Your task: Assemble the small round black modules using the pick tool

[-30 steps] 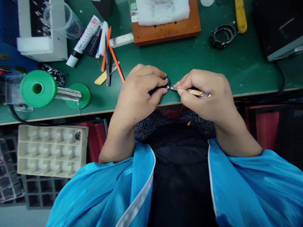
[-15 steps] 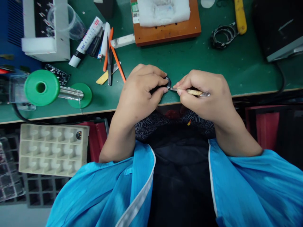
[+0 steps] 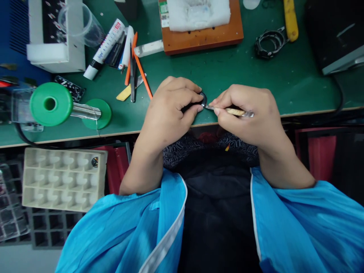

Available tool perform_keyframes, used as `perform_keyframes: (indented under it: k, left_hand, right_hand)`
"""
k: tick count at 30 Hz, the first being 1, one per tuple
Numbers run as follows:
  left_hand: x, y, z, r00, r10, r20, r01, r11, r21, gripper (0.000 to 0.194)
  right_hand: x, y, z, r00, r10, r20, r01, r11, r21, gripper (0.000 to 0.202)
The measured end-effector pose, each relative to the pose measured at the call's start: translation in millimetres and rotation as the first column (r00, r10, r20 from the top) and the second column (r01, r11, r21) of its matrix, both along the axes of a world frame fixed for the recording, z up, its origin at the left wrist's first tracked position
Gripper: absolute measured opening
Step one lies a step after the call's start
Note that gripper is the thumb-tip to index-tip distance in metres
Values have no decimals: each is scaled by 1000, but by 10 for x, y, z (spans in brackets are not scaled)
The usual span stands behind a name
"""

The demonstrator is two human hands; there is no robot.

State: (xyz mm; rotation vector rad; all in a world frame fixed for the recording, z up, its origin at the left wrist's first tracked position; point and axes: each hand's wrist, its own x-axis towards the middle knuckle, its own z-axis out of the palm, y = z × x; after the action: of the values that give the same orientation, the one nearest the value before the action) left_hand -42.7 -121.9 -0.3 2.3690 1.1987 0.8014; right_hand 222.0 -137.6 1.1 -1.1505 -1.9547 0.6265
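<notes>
At the near edge of the green desk (image 3: 236, 70), the left hand (image 3: 169, 112) holds a dark round piece (image 3: 204, 99) with a curved, shiny rim. Its grip is closed to a narrow pinch, thumb on the near side and fingers on the far side, and these cover most of the piece. The right hand (image 3: 246, 110) has its grip closed firmly on a slim metal tool (image 3: 235, 112) with a tan wrapping, held like a pen. The tool points left, its tip at the right side of the rim; whether the tip touches it I cannot tell. Both hands are near each other but apart, with the round piece and the tool tip between them. Farther back stands an orange-brown block (image 3: 203, 41) with white foam (image 3: 199, 17) on it. To the far right, a black ring-shaped case (image 3: 269, 44) lies beside a yellow handle (image 3: 290, 22). Left of the left hand are orange sticks (image 3: 144, 77), dark tweezers (image 3: 132, 81), a tan-handled blade (image 3: 124, 93) and a thick white marker (image 3: 106, 45). Farther left lies a wire spool with green ends (image 3: 51, 91). On the near side of the desk edge, at left, a cream tray (image 3: 64, 170) holds a small round part (image 3: 95, 162) in its far right pocket.
</notes>
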Motion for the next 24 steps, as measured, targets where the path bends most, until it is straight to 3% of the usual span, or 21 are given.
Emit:
perform_keyframes:
  k: [7,11,21,24]
  left_hand:
    - [-8,26,-62,995,-79,62,64,974,216,25]
    - [1,22,-58,998,-47,36,40,983,179,26]
    - [-4,39,-97,994,-80,74,61,970,237,25]
    - [-1,17,-57,999,-42,34,37,991,129,25]
  right_hand:
    - [-3,-8,13,1000,-16,-26,16,1000,25,25]
    - [13,-3,13,999,45,-22,-45,999,17,26]
    - [20,-9,43,1000,-9,12,9,1000,-6,26]
    - [26,-3,43,999,-29,21,29,1000,-12,26]
